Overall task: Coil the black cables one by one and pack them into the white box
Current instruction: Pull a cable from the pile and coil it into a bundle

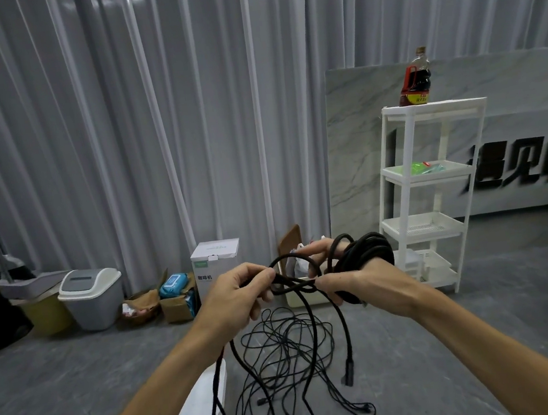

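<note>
A thick black cable is wound in several loops around my right hand, which grips the coil. My left hand pinches a loose strand of the same cable just left of the coil. From the two hands, strands hang down to the floor, one ending in a black plug. A tangle of thinner black cables lies on the grey floor below my hands. The white box lies on the floor at lower left, partly behind my left forearm.
A white shelf rack with a dark bottle on top stands at right. Along the curtain stand a grey bin, a white carton, open cardboard boxes and a beige tub.
</note>
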The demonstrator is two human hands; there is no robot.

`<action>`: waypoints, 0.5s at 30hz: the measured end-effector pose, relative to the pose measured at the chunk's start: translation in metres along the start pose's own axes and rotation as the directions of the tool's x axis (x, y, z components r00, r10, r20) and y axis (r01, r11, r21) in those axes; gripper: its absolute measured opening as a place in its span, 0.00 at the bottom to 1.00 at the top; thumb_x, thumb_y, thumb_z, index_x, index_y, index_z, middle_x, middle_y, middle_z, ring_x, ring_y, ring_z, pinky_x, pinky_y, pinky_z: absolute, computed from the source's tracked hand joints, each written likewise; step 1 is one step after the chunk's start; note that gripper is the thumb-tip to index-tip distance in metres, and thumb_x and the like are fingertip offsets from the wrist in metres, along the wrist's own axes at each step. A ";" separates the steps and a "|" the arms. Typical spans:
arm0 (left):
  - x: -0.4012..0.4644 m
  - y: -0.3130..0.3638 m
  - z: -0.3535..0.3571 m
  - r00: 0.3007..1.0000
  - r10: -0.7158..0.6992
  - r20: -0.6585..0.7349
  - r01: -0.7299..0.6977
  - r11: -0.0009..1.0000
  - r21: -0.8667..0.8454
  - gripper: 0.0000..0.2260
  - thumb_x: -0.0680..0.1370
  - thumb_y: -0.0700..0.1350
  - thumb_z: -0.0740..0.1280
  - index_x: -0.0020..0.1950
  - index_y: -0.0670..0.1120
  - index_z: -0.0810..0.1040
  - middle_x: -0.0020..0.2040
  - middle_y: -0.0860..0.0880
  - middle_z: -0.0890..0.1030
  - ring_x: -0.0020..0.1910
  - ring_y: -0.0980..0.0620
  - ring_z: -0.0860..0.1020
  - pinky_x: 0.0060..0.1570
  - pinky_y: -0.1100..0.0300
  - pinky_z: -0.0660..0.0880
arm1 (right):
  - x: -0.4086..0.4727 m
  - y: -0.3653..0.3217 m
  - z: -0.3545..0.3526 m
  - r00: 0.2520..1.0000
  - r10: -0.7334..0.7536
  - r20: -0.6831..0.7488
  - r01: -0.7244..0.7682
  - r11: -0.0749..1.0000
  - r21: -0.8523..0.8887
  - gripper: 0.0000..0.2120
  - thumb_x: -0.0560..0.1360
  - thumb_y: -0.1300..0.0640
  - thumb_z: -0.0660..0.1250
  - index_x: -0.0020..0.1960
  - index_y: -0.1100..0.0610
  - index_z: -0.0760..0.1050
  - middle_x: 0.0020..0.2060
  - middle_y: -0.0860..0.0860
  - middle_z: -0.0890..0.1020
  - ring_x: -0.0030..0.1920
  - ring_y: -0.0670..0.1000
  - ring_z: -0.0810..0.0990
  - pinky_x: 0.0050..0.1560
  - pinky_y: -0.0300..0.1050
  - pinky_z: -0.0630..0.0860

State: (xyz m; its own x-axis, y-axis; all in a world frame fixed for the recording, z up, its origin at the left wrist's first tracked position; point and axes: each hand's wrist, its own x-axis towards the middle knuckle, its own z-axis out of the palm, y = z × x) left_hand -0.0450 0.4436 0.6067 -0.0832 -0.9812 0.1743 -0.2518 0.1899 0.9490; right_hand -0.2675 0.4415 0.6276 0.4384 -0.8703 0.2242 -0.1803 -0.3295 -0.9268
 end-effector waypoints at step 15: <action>-0.006 0.010 -0.007 0.993 0.001 0.119 -0.002 1.000 0.004 0.09 0.85 0.41 0.56 0.58 0.45 0.75 0.43 0.52 0.85 0.41 0.58 0.78 0.37 0.63 0.71 | 0.013 0.010 0.011 0.996 0.074 -0.053 -0.083 0.977 -0.195 0.18 0.74 0.64 0.69 0.59 0.47 0.79 0.54 0.48 0.83 0.37 0.45 0.79 0.39 0.41 0.79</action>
State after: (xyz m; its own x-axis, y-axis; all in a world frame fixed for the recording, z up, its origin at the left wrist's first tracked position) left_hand -0.0405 0.4513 0.6168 -0.1977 -0.9698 0.1430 -0.2552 0.1918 0.9477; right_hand -0.2538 0.4313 0.6176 0.3765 -0.9105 0.1711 -0.3844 -0.3216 -0.8653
